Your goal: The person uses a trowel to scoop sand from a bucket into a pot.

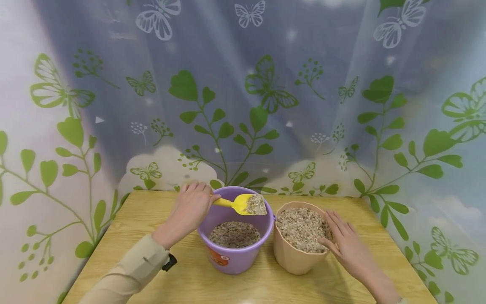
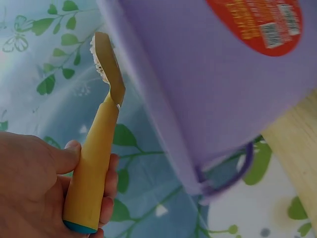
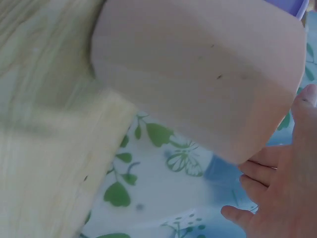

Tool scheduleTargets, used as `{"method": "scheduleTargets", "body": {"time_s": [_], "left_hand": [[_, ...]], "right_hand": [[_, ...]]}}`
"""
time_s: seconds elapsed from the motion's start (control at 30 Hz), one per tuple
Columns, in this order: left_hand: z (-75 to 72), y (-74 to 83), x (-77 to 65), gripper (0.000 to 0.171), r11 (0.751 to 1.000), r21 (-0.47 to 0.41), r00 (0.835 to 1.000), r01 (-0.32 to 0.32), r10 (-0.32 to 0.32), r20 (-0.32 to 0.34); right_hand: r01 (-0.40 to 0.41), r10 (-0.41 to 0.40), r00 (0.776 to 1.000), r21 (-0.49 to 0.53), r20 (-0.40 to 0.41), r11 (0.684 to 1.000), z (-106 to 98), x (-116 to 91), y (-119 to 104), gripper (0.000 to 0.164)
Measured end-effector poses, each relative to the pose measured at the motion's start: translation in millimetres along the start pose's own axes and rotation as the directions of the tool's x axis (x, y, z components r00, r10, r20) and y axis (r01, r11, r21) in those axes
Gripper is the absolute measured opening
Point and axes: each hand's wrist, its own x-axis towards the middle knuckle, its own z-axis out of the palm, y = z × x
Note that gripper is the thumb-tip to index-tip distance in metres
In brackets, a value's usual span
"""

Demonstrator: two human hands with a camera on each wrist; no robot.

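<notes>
My left hand (image 1: 195, 207) grips the handle of a yellow toy shovel (image 2: 94, 163), its fingers wrapped round it. The scoop carries a heap of pale, grainy material (image 1: 256, 204) above the mouth of a purple bucket (image 1: 236, 264). A darker layer of grains (image 1: 235, 234) lies low inside that bucket. To its right stands a peach-coloured faceted pot (image 1: 292, 257), filled near the rim with similar grains (image 1: 301, 228). My right hand (image 1: 347, 242) rests against the pot's right rim with fingers extended; in the right wrist view the hand (image 3: 277, 193) lies alongside the pot wall (image 3: 198, 74).
Both containers stand side by side on a wooden table (image 1: 152, 270). A curtain (image 1: 235, 126) printed with leaves and butterflies hangs behind the table and along both sides. The bucket's purple handle (image 2: 237, 173) hangs at its rim.
</notes>
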Motion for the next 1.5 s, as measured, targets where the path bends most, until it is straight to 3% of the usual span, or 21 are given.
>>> {"method": "scheduleTargets", "body": {"time_s": [0.37, 0.7, 0.83, 1.17, 1.5], "left_hand": [[-7.0, 38.4, 35.2, 0.03, 0.995, -0.068, 0.995, -0.07, 0.074, 0.059], [10.0, 80.0, 60.9, 0.036, 0.985, -0.023, 0.982, -0.169, 0.17, 0.087], [19.3, 97.0, 70.5, 0.037, 0.979, 0.016, 0.971, -0.204, 0.201, 0.126], [34.5, 129.7, 77.6, 0.031, 0.926, 0.138, 0.916, -0.35, 0.308, 0.258], [27.5, 134.5, 81.0, 0.027, 0.878, 0.206, 0.898, -0.433, 0.397, 0.191]], "right_hand": [[-0.012, 0.012, 1.0, -0.013, 0.022, 1.0, 0.9, -12.4, 12.6, 0.072], [0.0, 0.0, 1.0, -0.045, -0.005, 0.999, 6.7, -14.8, 15.8, 0.072], [-0.007, 0.006, 1.0, -0.045, -0.012, 0.999, 8.0, -15.5, 16.4, 0.072], [-0.015, 0.015, 1.0, -0.028, -0.016, 1.0, 9.7, -15.8, 15.3, 0.071], [-0.024, 0.024, 1.0, -0.018, -0.019, 1.0, 10.3, -16.1, 15.8, 0.071]]}}
